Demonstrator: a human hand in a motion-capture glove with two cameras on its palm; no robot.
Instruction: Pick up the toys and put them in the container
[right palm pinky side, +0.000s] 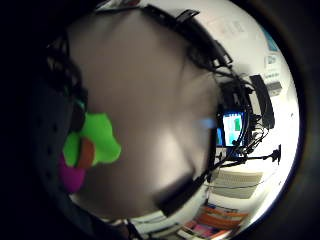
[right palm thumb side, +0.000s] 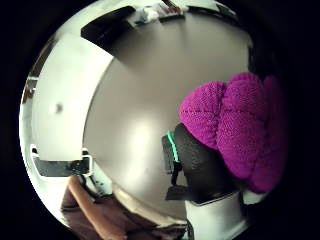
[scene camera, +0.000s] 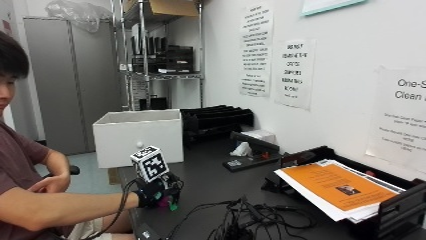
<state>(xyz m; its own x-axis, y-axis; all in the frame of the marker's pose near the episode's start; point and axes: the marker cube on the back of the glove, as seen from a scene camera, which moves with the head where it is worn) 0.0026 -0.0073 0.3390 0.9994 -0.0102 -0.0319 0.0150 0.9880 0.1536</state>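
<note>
The gloved right hand (scene camera: 154, 196) grasps one toy (right palm thumb side: 235, 127) — purple knit, with green. One white container (scene camera: 138, 137) stands at 12 o'clock from it on the dark table (scene camera: 213, 185).

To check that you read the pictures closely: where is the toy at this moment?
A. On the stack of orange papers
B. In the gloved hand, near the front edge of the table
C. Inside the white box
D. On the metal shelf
B. The gloved hand is curled round the toy low over the dark table, and the white box stands farther back.
</note>
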